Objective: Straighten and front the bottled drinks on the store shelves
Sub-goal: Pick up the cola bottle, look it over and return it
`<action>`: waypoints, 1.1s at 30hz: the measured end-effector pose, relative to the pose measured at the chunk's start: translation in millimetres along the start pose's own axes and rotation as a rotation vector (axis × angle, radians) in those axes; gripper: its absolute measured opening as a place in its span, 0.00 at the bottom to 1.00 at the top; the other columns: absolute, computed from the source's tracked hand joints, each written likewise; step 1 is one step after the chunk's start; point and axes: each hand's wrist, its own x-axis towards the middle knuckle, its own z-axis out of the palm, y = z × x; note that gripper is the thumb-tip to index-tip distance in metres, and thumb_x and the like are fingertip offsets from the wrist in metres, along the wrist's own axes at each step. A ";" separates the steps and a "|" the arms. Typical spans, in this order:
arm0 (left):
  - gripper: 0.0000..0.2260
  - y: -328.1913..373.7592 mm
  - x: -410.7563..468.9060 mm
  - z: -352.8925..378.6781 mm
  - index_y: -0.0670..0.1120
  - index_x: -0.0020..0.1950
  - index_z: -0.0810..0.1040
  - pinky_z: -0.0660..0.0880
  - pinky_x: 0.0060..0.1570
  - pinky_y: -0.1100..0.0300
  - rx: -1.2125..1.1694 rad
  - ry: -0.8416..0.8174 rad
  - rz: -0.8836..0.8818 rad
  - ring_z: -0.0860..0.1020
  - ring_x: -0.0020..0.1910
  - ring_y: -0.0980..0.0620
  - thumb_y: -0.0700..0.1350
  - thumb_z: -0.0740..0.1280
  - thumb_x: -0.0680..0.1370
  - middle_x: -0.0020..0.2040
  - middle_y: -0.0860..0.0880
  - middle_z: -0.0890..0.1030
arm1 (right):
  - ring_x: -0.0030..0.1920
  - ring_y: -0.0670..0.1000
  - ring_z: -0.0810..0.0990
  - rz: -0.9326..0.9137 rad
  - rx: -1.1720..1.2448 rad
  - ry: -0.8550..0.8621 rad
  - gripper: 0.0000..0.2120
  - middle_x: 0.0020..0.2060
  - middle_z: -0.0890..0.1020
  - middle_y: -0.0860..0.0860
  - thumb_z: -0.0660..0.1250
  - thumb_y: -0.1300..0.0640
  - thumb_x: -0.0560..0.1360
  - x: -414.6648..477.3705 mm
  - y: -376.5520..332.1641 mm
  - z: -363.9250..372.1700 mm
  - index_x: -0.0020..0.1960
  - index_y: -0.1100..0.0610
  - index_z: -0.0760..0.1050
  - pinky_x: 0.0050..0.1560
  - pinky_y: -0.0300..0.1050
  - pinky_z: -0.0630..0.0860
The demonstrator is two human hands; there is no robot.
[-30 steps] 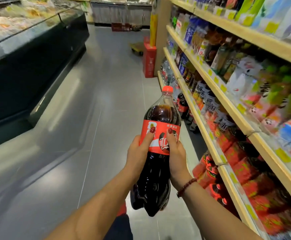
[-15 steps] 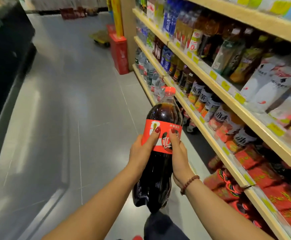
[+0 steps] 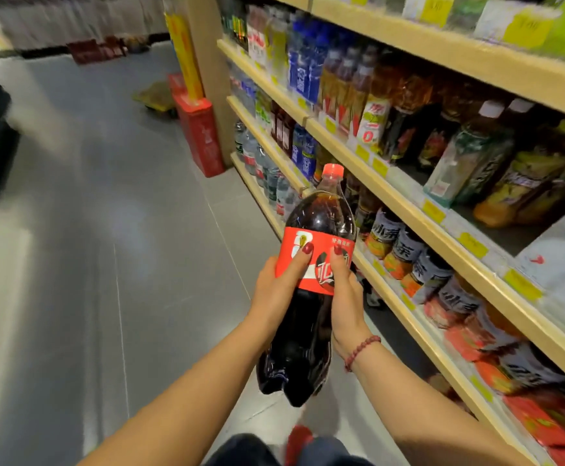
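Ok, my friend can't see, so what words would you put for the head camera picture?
A person's bare left grip and right grip hold a big, dark, red-labelled cola bottle over a grey floor. On the right, wooden shelves are packed with bottled drinks.

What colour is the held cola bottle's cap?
Red. The cap of the cola bottle shows best in the head view.

Bright, even store lighting with soft glare patches on the grey floor (image 3: 72,230); motion blur smears the background, wide-angle distortion bends the shelves (image 3: 476,55).
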 end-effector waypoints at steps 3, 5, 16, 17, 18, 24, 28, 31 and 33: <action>0.26 16.6 44.8 2.9 0.47 0.58 0.80 0.77 0.59 0.44 0.002 -0.072 0.000 0.84 0.50 0.46 0.63 0.71 0.69 0.51 0.45 0.85 | 0.51 0.52 0.85 -0.032 -0.010 0.021 0.40 0.51 0.86 0.52 0.70 0.32 0.58 38.9 -15.2 9.6 0.63 0.53 0.76 0.53 0.49 0.80; 0.25 25.2 76.9 6.3 0.47 0.60 0.79 0.77 0.59 0.44 -0.002 -0.117 -0.007 0.84 0.51 0.45 0.62 0.70 0.71 0.52 0.45 0.85 | 0.51 0.52 0.85 -0.064 -0.007 0.052 0.38 0.51 0.86 0.52 0.70 0.32 0.58 66.0 -23.0 14.4 0.63 0.52 0.76 0.52 0.49 0.80; 0.29 51.8 258.3 9.0 0.51 0.58 0.80 0.77 0.59 0.45 0.155 -0.469 -0.074 0.84 0.51 0.48 0.66 0.71 0.64 0.51 0.48 0.86 | 0.52 0.55 0.84 -0.173 0.153 0.406 0.33 0.51 0.85 0.55 0.68 0.36 0.63 202.0 -23.7 57.3 0.62 0.55 0.77 0.55 0.52 0.80; 0.28 51.6 273.8 8.4 0.51 0.59 0.80 0.77 0.59 0.46 0.185 -0.510 -0.087 0.84 0.51 0.49 0.65 0.71 0.65 0.51 0.49 0.85 | 0.51 0.54 0.85 -0.192 0.176 0.440 0.32 0.50 0.86 0.55 0.68 0.37 0.64 211.8 -19.8 61.2 0.62 0.55 0.77 0.51 0.49 0.81; 0.28 50.8 288.0 8.3 0.50 0.60 0.79 0.78 0.59 0.46 0.217 -0.554 -0.100 0.84 0.50 0.49 0.65 0.71 0.66 0.52 0.49 0.85 | 0.49 0.53 0.85 -0.211 0.198 0.470 0.31 0.50 0.86 0.54 0.68 0.38 0.64 220.8 -16.4 64.7 0.61 0.55 0.78 0.47 0.45 0.82; 0.28 17.9 340.0 2.5 0.49 0.62 0.78 0.78 0.57 0.46 0.202 -0.776 -0.207 0.84 0.52 0.46 0.62 0.73 0.67 0.54 0.46 0.85 | 0.49 0.52 0.85 -0.246 0.187 0.619 0.19 0.50 0.86 0.52 0.66 0.42 0.74 256.2 19.3 66.8 0.59 0.52 0.78 0.43 0.40 0.80; 0.31 -26.0 366.1 -5.2 0.52 0.58 0.78 0.78 0.42 0.64 0.227 -0.735 -0.198 0.84 0.44 0.58 0.67 0.73 0.61 0.47 0.54 0.86 | 0.49 0.52 0.85 -0.234 0.210 0.673 0.21 0.49 0.86 0.52 0.71 0.39 0.69 278.1 63.7 59.9 0.55 0.52 0.80 0.45 0.42 0.81; 0.34 -59.3 378.3 -10.3 0.52 0.59 0.76 0.79 0.48 0.61 0.256 -0.748 -0.204 0.84 0.48 0.57 0.68 0.71 0.59 0.52 0.53 0.84 | 0.49 0.51 0.85 -0.223 0.206 0.691 0.24 0.49 0.86 0.51 0.69 0.40 0.66 290.8 99.8 48.6 0.57 0.52 0.79 0.46 0.42 0.80; 0.34 -94.2 389.5 -13.0 0.52 0.61 0.76 0.78 0.56 0.52 0.265 -0.761 -0.195 0.83 0.51 0.53 0.68 0.71 0.60 0.54 0.51 0.84 | 0.51 0.53 0.85 -0.227 0.210 0.705 0.28 0.51 0.86 0.53 0.70 0.39 0.65 303.2 132.6 35.7 0.60 0.54 0.77 0.50 0.46 0.80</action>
